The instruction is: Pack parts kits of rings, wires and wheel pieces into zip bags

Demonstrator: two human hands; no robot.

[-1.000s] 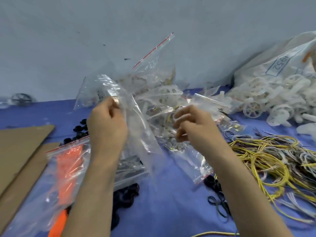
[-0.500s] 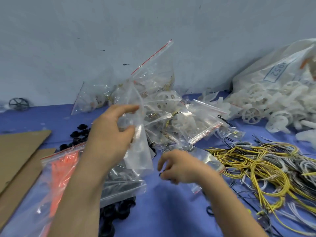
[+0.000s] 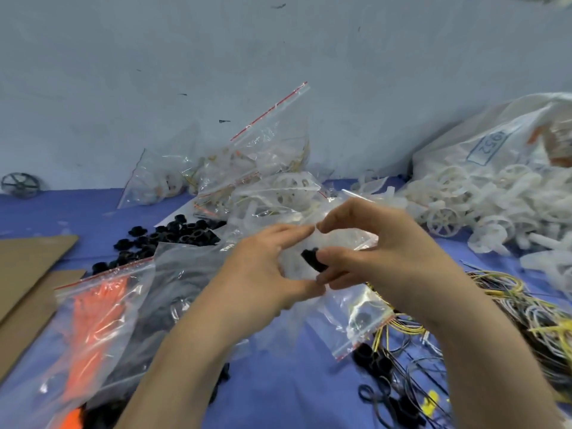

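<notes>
At the far left lie flat brown cardboard sheets (image 3: 28, 267), then a clear zip bag of orange plastic pieces (image 3: 93, 320) and a loose heap of small black rubber rings (image 3: 173, 235) on the blue table (image 3: 278, 397). In the middle, the left hand (image 3: 263, 274) holds the mouth of a small clear plastic zip bag (image 3: 292, 269) spread between forefinger and thumb. Just beside it, the right hand (image 3: 380, 258) pinches one black ring (image 3: 313, 260) at that opening. This looks like the ring-loading step of one kit. Next the ring must drop fully inside. Then the right hand would reach right for the yellow and white wires (image 3: 510, 305) and the white plastic wheel pieces (image 3: 479, 205).
</notes>
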